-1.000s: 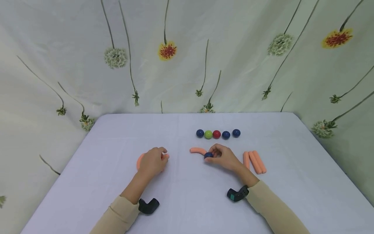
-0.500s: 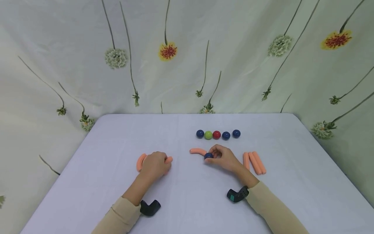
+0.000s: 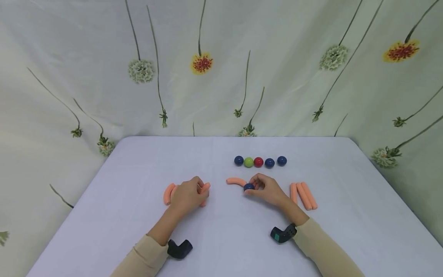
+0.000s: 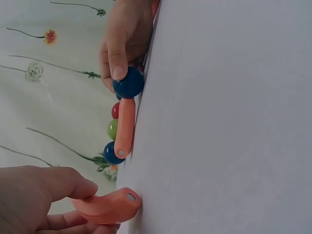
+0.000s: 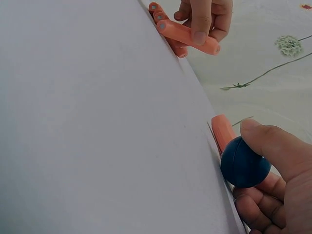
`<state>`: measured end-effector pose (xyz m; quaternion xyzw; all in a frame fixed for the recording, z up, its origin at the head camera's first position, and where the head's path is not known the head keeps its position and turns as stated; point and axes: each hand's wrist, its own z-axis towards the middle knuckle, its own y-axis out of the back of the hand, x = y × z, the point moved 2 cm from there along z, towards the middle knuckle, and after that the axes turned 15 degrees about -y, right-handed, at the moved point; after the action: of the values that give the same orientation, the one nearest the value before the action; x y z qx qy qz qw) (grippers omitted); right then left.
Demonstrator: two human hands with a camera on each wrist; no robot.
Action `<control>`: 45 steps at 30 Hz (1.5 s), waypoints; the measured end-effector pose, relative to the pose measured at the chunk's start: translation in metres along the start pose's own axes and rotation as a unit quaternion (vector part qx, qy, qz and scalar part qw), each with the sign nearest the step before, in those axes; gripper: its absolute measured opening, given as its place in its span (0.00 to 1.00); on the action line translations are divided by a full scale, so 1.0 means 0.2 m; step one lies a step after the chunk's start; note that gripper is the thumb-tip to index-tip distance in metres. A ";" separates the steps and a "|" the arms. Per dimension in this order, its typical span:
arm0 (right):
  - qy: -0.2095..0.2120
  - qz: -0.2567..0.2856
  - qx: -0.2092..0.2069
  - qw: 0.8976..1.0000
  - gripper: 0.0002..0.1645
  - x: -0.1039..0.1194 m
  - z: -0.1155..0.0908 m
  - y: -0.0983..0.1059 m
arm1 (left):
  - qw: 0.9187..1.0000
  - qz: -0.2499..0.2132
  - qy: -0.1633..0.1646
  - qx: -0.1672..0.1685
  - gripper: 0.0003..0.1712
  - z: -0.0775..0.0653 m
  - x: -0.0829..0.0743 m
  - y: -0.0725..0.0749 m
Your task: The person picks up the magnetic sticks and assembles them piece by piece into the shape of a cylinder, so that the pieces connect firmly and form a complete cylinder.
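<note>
My left hand (image 3: 188,194) pinches a curved orange magnetic rod (image 4: 109,208) between thumb and fingers; a grey metal tip shows on its end. Behind and beside that hand lie more curved orange rods (image 3: 169,193), partly hidden by it. With thumb and fingertips my right hand (image 3: 270,190) holds a dark blue ball (image 5: 245,162) down at the table. Against the ball's left side, another curved orange rod (image 3: 236,181) lies with its end meeting the ball. A gap of bare cloth separates the two hands.
Beyond my right hand a row of balls crosses the white table (image 3: 221,238): blue (image 3: 238,161), green (image 3: 248,162), red (image 3: 258,162) and two more blue (image 3: 269,163). Straight orange rods (image 3: 306,196) lie right of my right wrist. A flowered cloth (image 3: 221,77) hangs behind.
My left hand has closed its fingers on a curved rod and drawn it a little to the right, away from the others. My right hand keeps holding the blue ball in place.
</note>
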<state>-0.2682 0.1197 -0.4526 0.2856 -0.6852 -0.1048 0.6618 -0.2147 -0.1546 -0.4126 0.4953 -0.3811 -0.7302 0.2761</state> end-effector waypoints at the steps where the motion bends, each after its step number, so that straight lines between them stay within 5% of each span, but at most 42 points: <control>1: 0.001 0.002 0.002 1.000 0.20 -0.01 0.00 0.00 | 1.000 -0.012 0.002 -0.003 0.10 0.00 0.00 -0.01; 14: 0.007 0.010 0.008 1.000 0.19 -0.04 -0.01 -0.02 | 0.997 -0.069 -0.024 -0.005 0.17 -0.04 -0.04 -0.08; 21: 0.017 0.008 0.002 1.000 0.18 -0.02 0.00 -0.01 | 0.982 -0.189 -0.002 -0.016 0.13 -0.03 -0.07 -0.11; 30: 0.018 0.003 -0.007 1.000 0.18 -0.01 0.01 0.00 | 0.927 -0.368 0.069 0.021 0.15 -0.02 -0.10 -0.18; 37: 0.009 0.001 0.001 1.000 0.19 -0.02 0.00 -0.01 | 0.854 -0.497 0.154 -0.005 0.11 -0.03 -0.13 -0.22; 39: 0.015 0.002 -0.001 1.000 0.18 -0.01 0.00 0.00 | 0.843 -0.513 0.162 -0.009 0.10 -0.03 -0.14 -0.24; 42: 0.021 0.003 -0.006 1.000 0.18 -0.01 0.00 0.00 | 0.848 -0.498 0.179 -0.007 0.13 -0.02 -0.15 -0.25; 45: 0.022 0.002 -0.005 1.000 0.18 0.00 0.00 0.01 | 0.870 -0.456 0.188 -0.002 0.18 -0.03 -0.15 -0.25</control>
<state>-0.2689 0.1208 -0.4524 0.2830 -0.6705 -0.1005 0.6784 -0.2005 -0.1046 -0.4407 0.7417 -0.0522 -0.6684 -0.0204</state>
